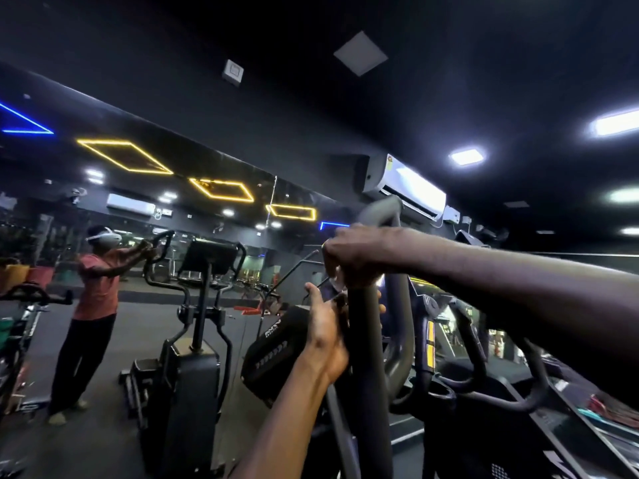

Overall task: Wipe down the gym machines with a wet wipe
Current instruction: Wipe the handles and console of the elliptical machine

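— Where are your hands just now?

— Both on the upright handlebar of the elliptical machine in front of me. My right hand is curled round the bar high up, below its bent top, and the wet wipe shows as a pale scrap under those fingers — pressed to the bar, I think, though little of it shows. My left hand grips the same bar just below, fingers wrapped round to the far side.

— So what makes this stroke a good one?

— Keeping the wipe wrapped about the tube rather than flat on one face, I'd say, so the back gets cleaned too. The lower hand should steady the bar, since these arms probably swing. Then one slow pull down the grip, turning the wrist as I go.

— And the rest?

— The curved top looks undone, as far as I can judge, and the second elliptical stands to my left, where another person holds its handles
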`<control>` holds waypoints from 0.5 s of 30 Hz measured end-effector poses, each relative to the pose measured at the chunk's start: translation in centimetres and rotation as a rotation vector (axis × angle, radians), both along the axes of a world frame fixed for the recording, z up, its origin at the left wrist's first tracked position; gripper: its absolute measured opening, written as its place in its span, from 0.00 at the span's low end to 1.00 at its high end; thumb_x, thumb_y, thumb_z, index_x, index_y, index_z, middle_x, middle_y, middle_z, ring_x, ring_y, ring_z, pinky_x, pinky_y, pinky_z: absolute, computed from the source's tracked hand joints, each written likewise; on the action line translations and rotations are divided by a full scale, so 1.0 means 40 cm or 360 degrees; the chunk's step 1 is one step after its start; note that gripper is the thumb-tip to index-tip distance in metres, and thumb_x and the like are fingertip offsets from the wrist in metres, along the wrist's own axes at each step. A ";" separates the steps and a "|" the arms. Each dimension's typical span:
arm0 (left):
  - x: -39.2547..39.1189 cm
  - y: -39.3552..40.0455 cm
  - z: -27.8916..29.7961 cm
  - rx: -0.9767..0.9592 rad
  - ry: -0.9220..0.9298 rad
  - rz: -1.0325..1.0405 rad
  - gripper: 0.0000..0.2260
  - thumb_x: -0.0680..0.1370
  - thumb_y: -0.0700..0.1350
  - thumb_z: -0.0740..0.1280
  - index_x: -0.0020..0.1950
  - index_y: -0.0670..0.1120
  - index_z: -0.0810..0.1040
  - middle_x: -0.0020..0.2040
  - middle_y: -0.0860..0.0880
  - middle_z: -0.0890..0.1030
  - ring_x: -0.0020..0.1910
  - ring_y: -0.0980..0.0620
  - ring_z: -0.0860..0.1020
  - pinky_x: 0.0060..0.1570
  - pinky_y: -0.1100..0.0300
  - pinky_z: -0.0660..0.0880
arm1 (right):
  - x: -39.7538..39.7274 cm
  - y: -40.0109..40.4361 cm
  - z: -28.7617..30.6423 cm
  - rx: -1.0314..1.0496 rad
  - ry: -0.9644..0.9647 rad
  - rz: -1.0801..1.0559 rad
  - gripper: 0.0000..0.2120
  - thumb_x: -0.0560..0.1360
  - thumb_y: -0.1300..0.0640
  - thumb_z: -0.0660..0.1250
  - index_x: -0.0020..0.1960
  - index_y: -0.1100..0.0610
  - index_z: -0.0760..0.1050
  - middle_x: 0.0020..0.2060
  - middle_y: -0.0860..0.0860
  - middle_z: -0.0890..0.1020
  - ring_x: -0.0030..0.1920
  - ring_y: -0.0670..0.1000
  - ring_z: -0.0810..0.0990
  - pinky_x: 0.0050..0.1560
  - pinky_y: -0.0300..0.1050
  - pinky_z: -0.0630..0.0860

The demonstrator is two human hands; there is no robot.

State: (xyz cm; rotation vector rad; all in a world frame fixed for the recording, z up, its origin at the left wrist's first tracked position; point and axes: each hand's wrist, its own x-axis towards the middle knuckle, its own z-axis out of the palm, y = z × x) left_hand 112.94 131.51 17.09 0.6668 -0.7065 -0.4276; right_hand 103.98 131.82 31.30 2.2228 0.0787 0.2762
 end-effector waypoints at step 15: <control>0.036 -0.019 0.063 0.0049 -0.0029 -0.0090 0.48 0.75 0.73 0.37 0.61 0.38 0.81 0.56 0.37 0.83 0.57 0.35 0.79 0.47 0.50 0.77 | 0.080 -0.030 0.067 -0.0122 -0.0269 0.0094 0.08 0.78 0.58 0.65 0.56 0.57 0.78 0.54 0.53 0.78 0.53 0.56 0.81 0.35 0.44 0.72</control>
